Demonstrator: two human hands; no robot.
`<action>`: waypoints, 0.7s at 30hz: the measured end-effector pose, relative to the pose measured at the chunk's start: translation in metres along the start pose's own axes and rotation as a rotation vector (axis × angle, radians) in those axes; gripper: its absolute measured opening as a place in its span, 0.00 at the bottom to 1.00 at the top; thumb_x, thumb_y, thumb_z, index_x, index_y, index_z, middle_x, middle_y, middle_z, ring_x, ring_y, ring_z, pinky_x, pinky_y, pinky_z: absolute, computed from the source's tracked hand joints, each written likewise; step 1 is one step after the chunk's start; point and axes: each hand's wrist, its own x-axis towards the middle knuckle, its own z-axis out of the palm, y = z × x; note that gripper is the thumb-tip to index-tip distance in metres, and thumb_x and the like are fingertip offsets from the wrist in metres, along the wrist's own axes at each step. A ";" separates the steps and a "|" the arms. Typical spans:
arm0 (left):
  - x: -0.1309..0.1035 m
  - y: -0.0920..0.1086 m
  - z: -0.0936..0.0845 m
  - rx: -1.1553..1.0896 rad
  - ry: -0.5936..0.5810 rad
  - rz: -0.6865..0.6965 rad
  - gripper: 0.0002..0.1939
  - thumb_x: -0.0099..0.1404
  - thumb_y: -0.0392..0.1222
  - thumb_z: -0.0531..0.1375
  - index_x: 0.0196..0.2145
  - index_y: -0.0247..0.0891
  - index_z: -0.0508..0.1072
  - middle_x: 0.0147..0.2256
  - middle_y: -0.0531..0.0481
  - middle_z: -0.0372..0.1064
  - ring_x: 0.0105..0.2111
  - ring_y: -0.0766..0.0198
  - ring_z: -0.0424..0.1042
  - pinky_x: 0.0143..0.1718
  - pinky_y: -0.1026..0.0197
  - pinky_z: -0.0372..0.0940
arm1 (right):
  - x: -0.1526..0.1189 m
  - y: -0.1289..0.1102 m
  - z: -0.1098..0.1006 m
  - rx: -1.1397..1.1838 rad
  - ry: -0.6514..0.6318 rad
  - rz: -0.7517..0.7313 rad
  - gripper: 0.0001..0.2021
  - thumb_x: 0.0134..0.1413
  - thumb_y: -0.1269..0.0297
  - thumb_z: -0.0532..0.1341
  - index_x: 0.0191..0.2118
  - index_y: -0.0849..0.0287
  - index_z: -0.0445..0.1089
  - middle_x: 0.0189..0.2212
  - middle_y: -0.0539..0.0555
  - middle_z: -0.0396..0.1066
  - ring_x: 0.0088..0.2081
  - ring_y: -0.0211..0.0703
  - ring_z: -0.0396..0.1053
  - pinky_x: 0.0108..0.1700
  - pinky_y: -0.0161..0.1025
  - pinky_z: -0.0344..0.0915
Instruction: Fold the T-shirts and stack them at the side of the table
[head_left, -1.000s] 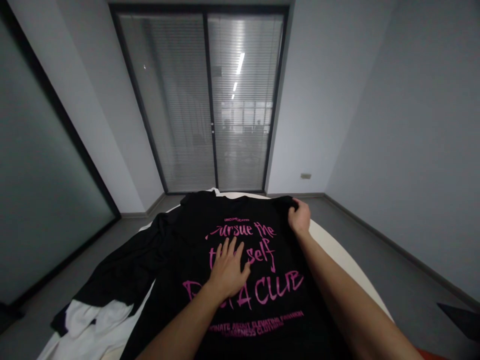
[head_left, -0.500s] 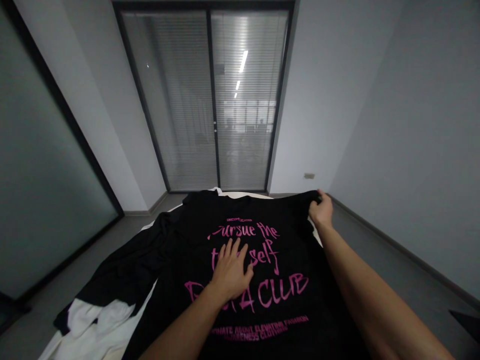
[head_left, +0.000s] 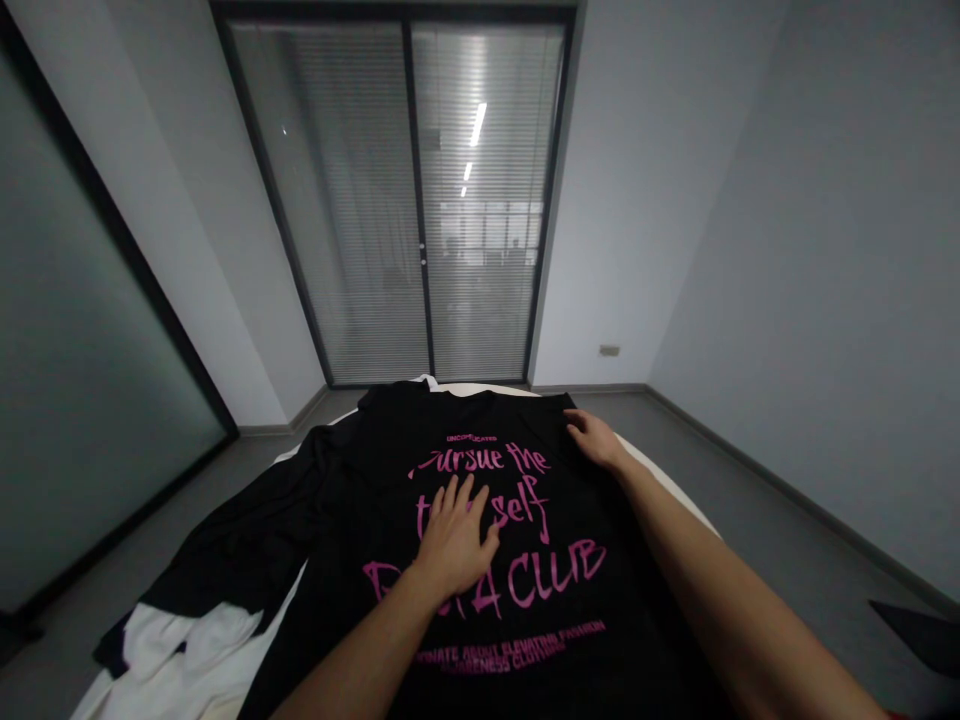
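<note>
A black T-shirt [head_left: 630, 580] with pink lettering is spread out, its neckline toward the far side. My left hand [head_left: 455, 540] rests flat on the middle of the print with its fingers spread, hiding some letters. At the shirt's far right, my right hand [head_left: 592, 437] lies on the shoulder edge, fingers extended and touching the cloth. The right sleeve no longer sticks out and seems folded in under or beside that hand. On the left, dark cloth [head_left: 247, 520] lies bunched against the shirt.
A white garment [head_left: 195, 645] lies crumpled at the lower left. The pale rounded table edge [head_left: 667, 480] shows along the right. Beyond stand a glazed door with blinds [head_left: 480, 300] and grey walls. A dark pointed object [head_left: 919, 630] is at the lower right.
My right hand has moved inward to the left, bringing the raised right sleeve in, and its grip has loosened. The pale table edge on the right is now uncovered. My left hand stays on the print.
</note>
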 end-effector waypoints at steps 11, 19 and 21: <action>-0.001 0.001 0.000 0.011 0.010 0.008 0.32 0.71 0.54 0.50 0.69 0.43 0.56 0.70 0.44 0.46 0.70 0.45 0.42 0.69 0.41 0.41 | -0.031 0.012 0.011 -0.396 -0.287 0.088 0.28 0.67 0.46 0.47 0.69 0.45 0.55 0.72 0.53 0.44 0.72 0.58 0.41 0.68 0.68 0.39; 0.000 0.000 -0.001 0.015 -0.012 0.002 0.33 0.71 0.57 0.48 0.69 0.45 0.55 0.71 0.45 0.44 0.71 0.45 0.40 0.69 0.40 0.40 | -0.036 0.007 0.006 -0.352 -0.286 0.093 0.31 0.64 0.38 0.48 0.67 0.43 0.58 0.71 0.53 0.47 0.71 0.61 0.41 0.67 0.70 0.38; 0.001 0.000 -0.002 0.011 -0.024 0.003 0.33 0.72 0.59 0.47 0.70 0.45 0.54 0.71 0.45 0.44 0.71 0.45 0.39 0.69 0.39 0.40 | -0.037 0.005 0.007 -0.346 -0.257 0.094 0.31 0.64 0.38 0.49 0.67 0.43 0.58 0.71 0.53 0.48 0.71 0.62 0.43 0.67 0.69 0.40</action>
